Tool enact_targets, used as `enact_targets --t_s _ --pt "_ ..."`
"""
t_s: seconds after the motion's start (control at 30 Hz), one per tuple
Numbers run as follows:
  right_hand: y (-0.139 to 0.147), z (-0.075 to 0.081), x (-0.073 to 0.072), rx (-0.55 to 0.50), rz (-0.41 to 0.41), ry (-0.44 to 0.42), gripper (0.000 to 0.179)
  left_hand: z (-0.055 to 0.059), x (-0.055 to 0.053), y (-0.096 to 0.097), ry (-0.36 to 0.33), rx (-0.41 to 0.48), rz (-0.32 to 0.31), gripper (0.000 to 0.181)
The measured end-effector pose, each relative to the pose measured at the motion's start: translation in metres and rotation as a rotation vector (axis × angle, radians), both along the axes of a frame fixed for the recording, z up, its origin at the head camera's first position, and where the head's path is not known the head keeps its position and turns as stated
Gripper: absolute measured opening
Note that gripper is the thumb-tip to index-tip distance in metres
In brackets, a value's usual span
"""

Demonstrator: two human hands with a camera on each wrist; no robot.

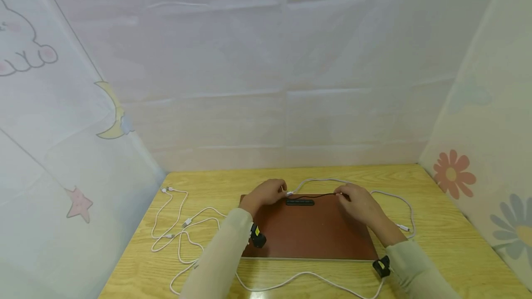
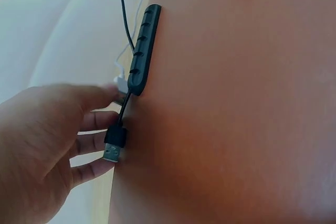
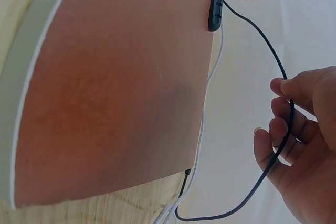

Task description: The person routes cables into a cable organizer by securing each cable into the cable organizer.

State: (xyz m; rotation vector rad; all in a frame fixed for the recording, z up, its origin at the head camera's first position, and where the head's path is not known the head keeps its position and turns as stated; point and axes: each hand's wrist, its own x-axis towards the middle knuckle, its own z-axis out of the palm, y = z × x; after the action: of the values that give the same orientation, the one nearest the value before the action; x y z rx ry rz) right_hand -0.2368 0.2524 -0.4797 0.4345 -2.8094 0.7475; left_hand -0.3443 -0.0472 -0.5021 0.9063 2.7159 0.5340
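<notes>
A black cable clip holder (image 1: 300, 202) with several slots is on the far edge of a reddish-brown board (image 1: 311, 234). My left hand (image 1: 269, 192) is at this edge, its thumb and a finger pinching a white USB plug (image 2: 121, 85) beside the holder's end. A black cable (image 3: 262, 32) passes through the holder. Its USB plug (image 2: 115, 142) hangs in front of the left fingers; whether they touch it, I cannot tell. Farther right, my right hand (image 1: 359, 203) pinches the black cable between thumb and forefinger, and the cable loops down past the palm.
Several white cables (image 1: 180, 232) lie tangled on the wooden table (image 1: 199, 179) left of the board. Another white cable (image 1: 317, 179) runs behind the board to a plug (image 1: 403, 228) on the right. One more white cable (image 1: 291, 278) crosses in front. Printed cloth walls (image 1: 232, 119) enclose the table.
</notes>
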Motion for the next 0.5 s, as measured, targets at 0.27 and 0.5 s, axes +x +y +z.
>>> enact_targets --t_s 0.27,0.5 --pt "0.002 -0.001 0.001 -0.014 -0.004 -0.001 0.015 0.001 -0.001 -0.009 -0.028 -0.012 -0.030 0.008" --pt "0.002 0.000 0.002 0.001 0.007 0.018 0.014 0.012 0.000 -0.009 0.062 -0.128 -0.055 0.019"
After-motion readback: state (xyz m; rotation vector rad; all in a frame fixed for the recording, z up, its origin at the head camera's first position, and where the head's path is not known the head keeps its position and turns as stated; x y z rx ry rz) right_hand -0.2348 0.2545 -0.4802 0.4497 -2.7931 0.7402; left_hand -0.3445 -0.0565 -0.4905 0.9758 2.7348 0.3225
